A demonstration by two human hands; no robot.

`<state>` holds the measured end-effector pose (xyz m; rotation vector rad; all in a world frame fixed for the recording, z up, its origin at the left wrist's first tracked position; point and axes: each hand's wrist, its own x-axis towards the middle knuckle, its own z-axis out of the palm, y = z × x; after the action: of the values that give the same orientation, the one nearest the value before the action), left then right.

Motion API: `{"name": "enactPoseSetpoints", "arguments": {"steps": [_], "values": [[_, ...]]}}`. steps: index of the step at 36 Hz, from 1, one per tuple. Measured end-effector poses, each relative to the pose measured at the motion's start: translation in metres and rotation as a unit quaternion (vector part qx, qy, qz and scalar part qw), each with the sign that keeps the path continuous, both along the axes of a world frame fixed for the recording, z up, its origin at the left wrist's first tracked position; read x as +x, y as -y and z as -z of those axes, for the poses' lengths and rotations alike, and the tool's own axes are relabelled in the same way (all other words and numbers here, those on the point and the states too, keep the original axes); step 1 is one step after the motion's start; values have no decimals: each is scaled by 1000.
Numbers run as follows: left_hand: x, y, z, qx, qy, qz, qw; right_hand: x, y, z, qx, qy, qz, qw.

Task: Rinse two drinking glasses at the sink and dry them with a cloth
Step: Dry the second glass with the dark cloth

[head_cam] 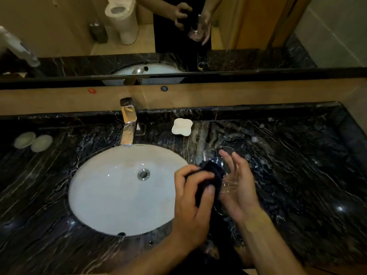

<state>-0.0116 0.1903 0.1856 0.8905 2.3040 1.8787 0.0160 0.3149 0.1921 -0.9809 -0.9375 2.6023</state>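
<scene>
Right of the sink, above the dark marble desk: left hand, fingers curled round a dark cloth, works it against a drinking glass. Right hand cradles the glass, fingers straight and slightly apart. Tap shows no running water. Judged stage: drying under way. A second glass is seen only in the mirror, so its state is unknown.

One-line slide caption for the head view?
Left hand wipes a glass with a dark cloth; right hand cradles it beside the sink.
</scene>
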Motion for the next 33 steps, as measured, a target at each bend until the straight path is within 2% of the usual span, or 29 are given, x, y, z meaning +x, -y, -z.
{"name": "enactPoseSetpoints", "arguments": {"steps": [5,11,15,18,20,23,26,29,31,33], "values": [[-4,2,0,11,8,-14,1000,4,1,1,-13,-31,-54,998],[-48,-19,-14,32,107,-76,991,9,6,5,42,-26,-123,991],[-56,-22,-14,51,247,-43,967,5,8,-3,80,-28,-73,994],[-47,-19,-14,42,289,-49,955,5,12,-4,97,-17,-21,995],[-44,-16,-10,55,322,-77,942,5,17,-3,146,-16,9,989],[-38,-11,-6,96,419,-108,896,5,19,-2,199,-43,64,977],[-26,-12,-6,180,548,-94,812,3,22,-1,232,-93,76,965],[-10,-17,-7,263,626,-84,729,1,27,-1,305,-110,70,943],[2,-16,-8,280,659,-53,696,-1,24,-2,347,-108,69,929],[10,-7,-5,266,683,-32,680,-1,15,-1,365,-100,66,923]]}}
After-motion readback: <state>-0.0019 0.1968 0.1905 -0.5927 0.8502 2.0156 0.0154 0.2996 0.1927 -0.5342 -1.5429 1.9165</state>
